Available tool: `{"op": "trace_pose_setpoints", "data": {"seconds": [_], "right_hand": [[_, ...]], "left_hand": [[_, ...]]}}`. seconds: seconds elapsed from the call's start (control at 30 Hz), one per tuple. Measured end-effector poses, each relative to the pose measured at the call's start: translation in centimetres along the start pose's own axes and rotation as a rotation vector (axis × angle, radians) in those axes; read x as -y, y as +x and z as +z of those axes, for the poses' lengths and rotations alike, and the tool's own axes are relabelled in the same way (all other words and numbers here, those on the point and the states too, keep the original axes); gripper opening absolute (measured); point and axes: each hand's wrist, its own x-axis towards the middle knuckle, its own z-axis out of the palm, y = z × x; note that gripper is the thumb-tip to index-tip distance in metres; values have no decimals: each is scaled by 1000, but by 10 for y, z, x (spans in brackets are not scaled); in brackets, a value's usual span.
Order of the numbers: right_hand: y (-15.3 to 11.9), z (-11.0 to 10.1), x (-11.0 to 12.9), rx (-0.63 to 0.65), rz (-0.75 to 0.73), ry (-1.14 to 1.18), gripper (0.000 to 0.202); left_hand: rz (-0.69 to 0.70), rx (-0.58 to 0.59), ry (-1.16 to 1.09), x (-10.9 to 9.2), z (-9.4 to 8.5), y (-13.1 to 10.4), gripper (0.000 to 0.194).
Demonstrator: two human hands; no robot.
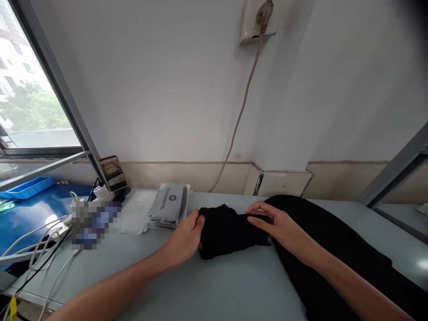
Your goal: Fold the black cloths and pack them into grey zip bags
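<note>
A piece of black cloth (pixel 230 234), looking folded, is held up between my two hands over the grey table (pixel 197 290). My left hand (pixel 187 236) grips its left edge, thumb on the near face and fingers behind. At its upper right corner, my right hand (pixel 272 220) pinches the edge between thumb and fingers. Under and beyond my right forearm spreads a larger heap of black fabric (pixel 321 240), reaching to the right edge of the view. Whether the held cloth joins that heap cannot be seen.
Left of my hands lie a stack of grey packaged items (pixel 169 203) marked ROCKBROS and some clear plastic bags (pixel 137 211). A phone (pixel 113 173) stands on a holder near tangled cables (pixel 36 249). A blue tray (pixel 28 187) sits far left. A cord (pixel 240 111) hangs from the wall socket.
</note>
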Motion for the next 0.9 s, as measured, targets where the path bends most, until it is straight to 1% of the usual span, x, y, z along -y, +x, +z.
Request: {"op": "trace_pose_setpoints", "data": {"seconds": [0.07, 0.13, 0.23, 0.33, 0.37, 0.43, 0.5, 0.53, 0.57, 0.6, 0.67, 0.7, 0.73, 0.8, 0.83, 0.9], "right_hand": [[0, 0, -2, 30, 84, 73, 40], [-1, 0, -3, 91, 134, 141, 44], [-3, -2, -2, 145, 202, 226, 47], [-6, -5, -1, 133, 283, 273, 49], [-7, -7, -1, 148, 290, 296, 50], [-9, -12, 0, 260, 248, 350, 55], [-10, -16, 1, 387, 167, 363, 67], [-10, -16, 1, 409, 141, 338, 73], [-9, -16, 1, 381, 141, 295, 76], [-8, -14, 0, 308, 161, 244, 74], [-5, -8, -2, 163, 202, 176, 63], [-4, -5, -5, 126, 206, 165, 57], [-3, -2, -7, 112, 200, 157, 53], [-1, 3, -13, 124, 172, 108, 51], [-1, 4, -17, 123, 161, 56, 52], [1, 5, -22, 76, 109, -80, 53]], "left_hand": [[-137, 72, -161, 0, -1, 1, 37], [-244, 137, -259, -3, -2, 1, 34], [-320, 182, -307, -5, -2, -1, 31], [-357, 156, -315, -6, -1, -1, 28], [-361, 142, -314, -5, 0, -1, 28], [-356, 114, -316, -5, 0, 0, 27], [-344, 78, -316, -6, 0, 1, 26], [-343, 59, -313, -6, 0, 1, 25], [-344, 43, -309, -6, 0, 1, 24], [-347, 34, -305, -6, 0, 1, 24], [-343, 37, -298, -5, -1, 1, 24], [-327, 37, -282, -4, -1, 1, 26], [-298, 26, -248, -3, -1, 1, 28], [-224, -15, -143, 1, -1, 0, 34], [-189, -34, -89, 2, -1, 0, 36], [-148, -52, -13, 5, -1, -1, 39]]}}
